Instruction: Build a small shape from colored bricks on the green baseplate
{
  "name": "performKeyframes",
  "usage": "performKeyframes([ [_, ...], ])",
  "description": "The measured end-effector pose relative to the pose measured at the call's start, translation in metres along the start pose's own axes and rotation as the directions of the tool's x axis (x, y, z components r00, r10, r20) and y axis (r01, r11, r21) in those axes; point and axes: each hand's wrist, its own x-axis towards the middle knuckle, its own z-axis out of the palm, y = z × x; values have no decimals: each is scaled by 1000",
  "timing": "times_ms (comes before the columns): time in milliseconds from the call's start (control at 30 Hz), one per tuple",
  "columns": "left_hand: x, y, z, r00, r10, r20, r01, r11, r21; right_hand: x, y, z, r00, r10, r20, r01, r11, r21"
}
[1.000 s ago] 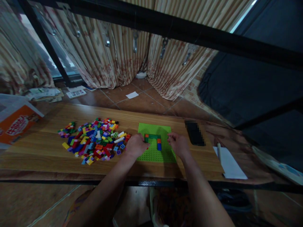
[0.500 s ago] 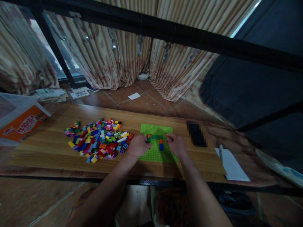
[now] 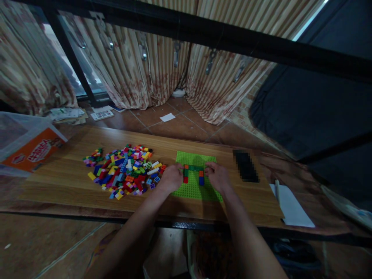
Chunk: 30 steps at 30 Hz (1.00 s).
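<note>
Baseplate (image 3: 193,193) on wooden table (image 3: 66,174), curtains (image 3: 162,77) beyond, left hand (image 3: 172,178), right hand (image 3: 218,178), each grip unclear

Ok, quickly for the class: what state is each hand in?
Left hand: fingers bent at the brick shape's left side; any grip cannot be told.
Right hand: fingers curled over the green baseplate; whether it holds anything cannot be told.

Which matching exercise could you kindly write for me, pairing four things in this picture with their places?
1. Pen
2. Box
3. Green plate
4. Loose bricks

A. Heaped left of the green plate
B. On the white paper
C. Under the joined bricks
D. By the left end of the table

Pairs: 1-B, 2-D, 3-C, 4-A
</note>
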Motion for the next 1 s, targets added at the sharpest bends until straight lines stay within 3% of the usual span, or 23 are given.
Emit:
performKeyframes([
  [200,6,-1,1,999,3,-46,-8,993,-116,2,1,4,1000,13,18,-14,998,58],
  [367,10,-2,7,1000,-7,-7,5,966,-259,4,5,7,1000,23,14,-24,996,86],
  [533,11,-3,9,999,-32,6,33,955,-294,4,7,8,1000,19,18,-22,992,123],
  [700,7,-2,5,1000,23,22,-18,977,-212,5,7,5,999,-8,36,3,992,129],
  [833,3,-3,0,988,113,106,-102,989,-108,2,5,-7,995,-73,71,64,990,122],
  [1000,-1,-5,-1,948,290,134,-300,952,61,-9,3,-22,945,-206,255,189,978,87],
])
